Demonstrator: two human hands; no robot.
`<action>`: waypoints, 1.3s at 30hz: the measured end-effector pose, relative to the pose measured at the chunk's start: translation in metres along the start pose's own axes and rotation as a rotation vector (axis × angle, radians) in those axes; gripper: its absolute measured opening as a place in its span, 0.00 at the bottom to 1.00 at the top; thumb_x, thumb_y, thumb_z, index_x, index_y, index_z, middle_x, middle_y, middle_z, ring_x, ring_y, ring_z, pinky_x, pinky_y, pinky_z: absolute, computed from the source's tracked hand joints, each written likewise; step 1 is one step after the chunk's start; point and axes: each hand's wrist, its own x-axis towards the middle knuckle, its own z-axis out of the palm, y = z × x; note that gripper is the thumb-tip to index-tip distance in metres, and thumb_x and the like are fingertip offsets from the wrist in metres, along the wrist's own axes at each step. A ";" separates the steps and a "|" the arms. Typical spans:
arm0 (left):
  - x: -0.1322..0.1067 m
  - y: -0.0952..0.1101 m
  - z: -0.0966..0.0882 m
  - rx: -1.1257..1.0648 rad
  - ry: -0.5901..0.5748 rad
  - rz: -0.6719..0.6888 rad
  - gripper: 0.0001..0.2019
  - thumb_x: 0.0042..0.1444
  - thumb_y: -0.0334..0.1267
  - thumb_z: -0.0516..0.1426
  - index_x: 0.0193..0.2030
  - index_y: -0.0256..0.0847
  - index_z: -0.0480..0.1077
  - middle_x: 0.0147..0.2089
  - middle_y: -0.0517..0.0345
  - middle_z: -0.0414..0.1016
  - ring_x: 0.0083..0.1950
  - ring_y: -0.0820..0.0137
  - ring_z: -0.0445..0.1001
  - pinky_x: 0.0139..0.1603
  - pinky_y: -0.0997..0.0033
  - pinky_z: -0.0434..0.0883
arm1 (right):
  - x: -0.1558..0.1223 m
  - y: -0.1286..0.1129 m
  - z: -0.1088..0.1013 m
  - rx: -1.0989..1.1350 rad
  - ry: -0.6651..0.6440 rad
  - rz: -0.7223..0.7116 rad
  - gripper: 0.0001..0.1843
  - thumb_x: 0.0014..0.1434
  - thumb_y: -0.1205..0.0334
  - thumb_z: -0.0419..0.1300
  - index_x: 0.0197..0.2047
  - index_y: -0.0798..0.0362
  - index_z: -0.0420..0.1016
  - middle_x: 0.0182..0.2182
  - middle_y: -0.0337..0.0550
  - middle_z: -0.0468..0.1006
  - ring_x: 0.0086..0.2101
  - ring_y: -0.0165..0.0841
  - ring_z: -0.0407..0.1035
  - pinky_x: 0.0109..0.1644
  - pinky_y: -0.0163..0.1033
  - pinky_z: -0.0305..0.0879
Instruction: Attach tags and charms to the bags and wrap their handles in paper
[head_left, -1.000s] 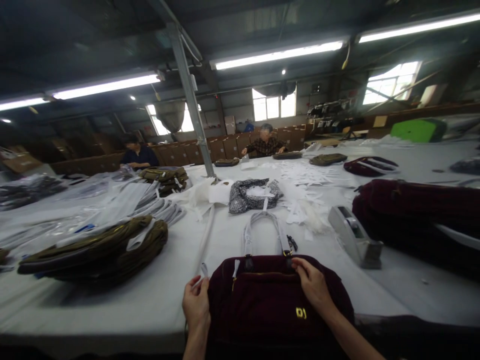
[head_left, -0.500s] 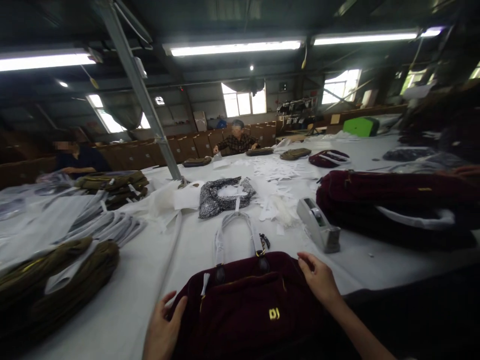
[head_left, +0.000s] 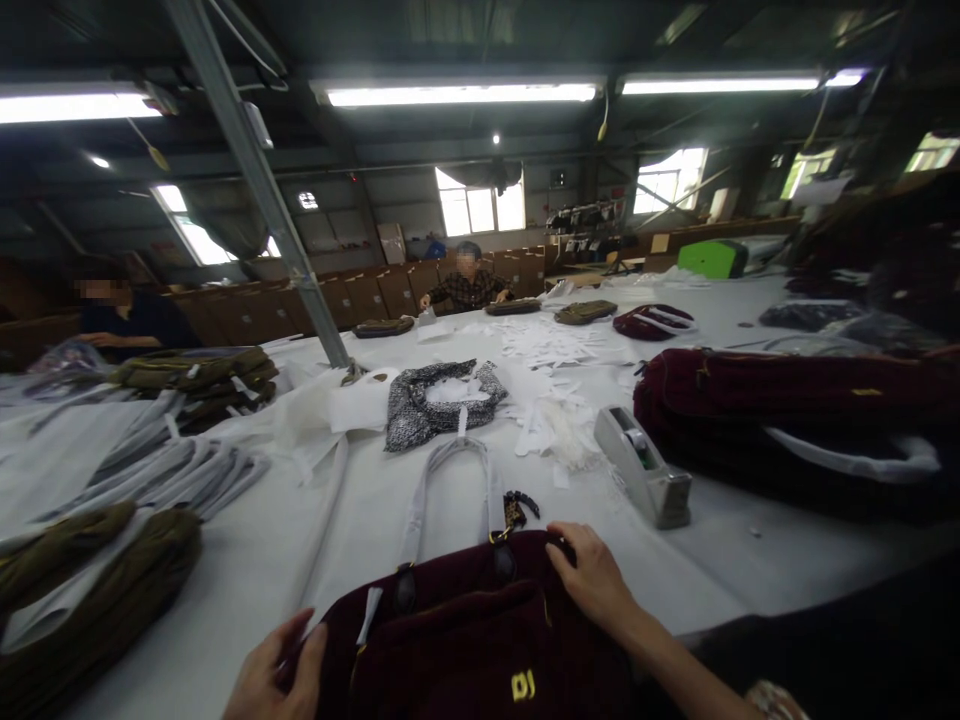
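A maroon handbag [head_left: 450,645] with gold letters lies in front of me, its wrapped handles [head_left: 420,490] stretched away over the table. A dark charm [head_left: 517,508] hangs by the right handle's base, and a white tag [head_left: 369,615] sits near the left one. My left hand [head_left: 281,665] grips the bag's left edge, thumb on the near side and fingers partly hidden behind. Curled over the top edge near the right corner, my right hand [head_left: 592,575] holds the bag. Beyond the handles is a black-and-white patterned cloth bag [head_left: 442,400] with white scraps inside.
A tape dispenser [head_left: 643,465] stands right of the bag, beside another maroon bag [head_left: 795,400]. Olive bags [head_left: 150,570] and wrapped handles [head_left: 202,465] are stacked at left. A metal post [head_left: 259,190] rises from the table. Two people work across the table.
The handbag and both hands appear lower and farther left, partly as the whole view shifts. My right hand has come inward along the top edge, its fingers now curled over it.
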 end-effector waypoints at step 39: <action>-0.037 0.124 0.145 -0.395 -0.519 0.363 0.18 0.53 0.50 0.51 0.43 0.39 0.66 0.37 0.54 0.72 0.35 0.65 0.71 0.38 0.64 0.68 | -0.051 -0.051 0.050 -0.477 -0.033 -0.437 0.11 0.43 0.65 0.62 0.33 0.57 0.72 0.21 0.44 0.76 0.21 0.37 0.70 0.19 0.34 0.51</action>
